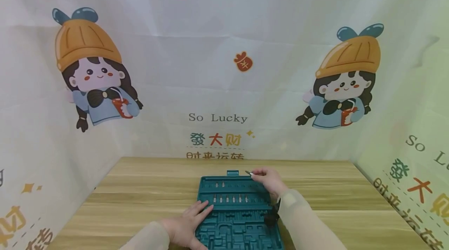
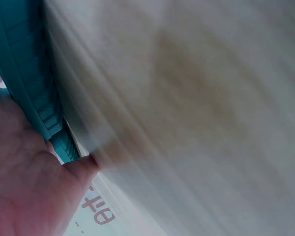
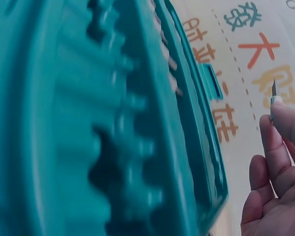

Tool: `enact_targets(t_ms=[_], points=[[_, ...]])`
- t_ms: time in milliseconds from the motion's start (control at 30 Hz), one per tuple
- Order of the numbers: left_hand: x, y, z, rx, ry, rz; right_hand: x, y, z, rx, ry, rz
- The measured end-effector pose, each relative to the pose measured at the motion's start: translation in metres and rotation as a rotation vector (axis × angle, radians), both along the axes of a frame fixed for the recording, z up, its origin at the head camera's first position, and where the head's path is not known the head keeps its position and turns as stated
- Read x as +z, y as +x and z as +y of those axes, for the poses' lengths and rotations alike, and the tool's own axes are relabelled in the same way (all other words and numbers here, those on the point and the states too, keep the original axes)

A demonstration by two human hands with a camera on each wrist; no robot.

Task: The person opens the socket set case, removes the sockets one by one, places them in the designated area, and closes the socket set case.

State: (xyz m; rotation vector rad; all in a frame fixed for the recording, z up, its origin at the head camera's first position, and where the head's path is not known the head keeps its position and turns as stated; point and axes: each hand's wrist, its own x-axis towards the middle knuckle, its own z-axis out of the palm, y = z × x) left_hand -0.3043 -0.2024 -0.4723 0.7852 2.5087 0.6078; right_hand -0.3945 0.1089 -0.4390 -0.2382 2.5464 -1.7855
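A teal plastic tool case lies open on the table, its moulded lower half nearest me and its bit racks farther off. My left hand rests on the case's left edge with fingers spread over the rim; the left wrist view shows the palm against its side. Above the far right corner, my right hand pinches a small screwdriver bit between thumb and fingertips. That bit points up in the right wrist view, beside the case's latch tab.
Two bits stand in the far rack at its left, and several more bits line the nearer rack. The wooden table runs back to a printed cloth backdrop. A black wrist device overhangs the case's right side.
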Motion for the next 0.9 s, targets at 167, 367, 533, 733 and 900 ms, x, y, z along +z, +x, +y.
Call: enact_targets(t_ms=[167,367,533,733,900], points=[[0.015,0.009,0.005,-0.009,0.035,-0.007,0.000,0.003,0.019,-0.001,0.027,-0.003],[0.019,0.011,0.006,0.013,0.022,-0.025,-0.001,0.010,0.043,-0.007,0.042,-0.003],[0.019,0.011,0.006,0.017,0.023,-0.037,-0.004,0.015,0.061,-0.014,0.078,0.005],[0.018,0.010,0.006,0.023,0.020,-0.045,-0.011,0.022,0.075,-0.035,0.130,-0.020],[0.010,0.005,0.003,0.019,0.025,-0.042,-0.017,0.027,0.084,-0.062,0.181,-0.002]])
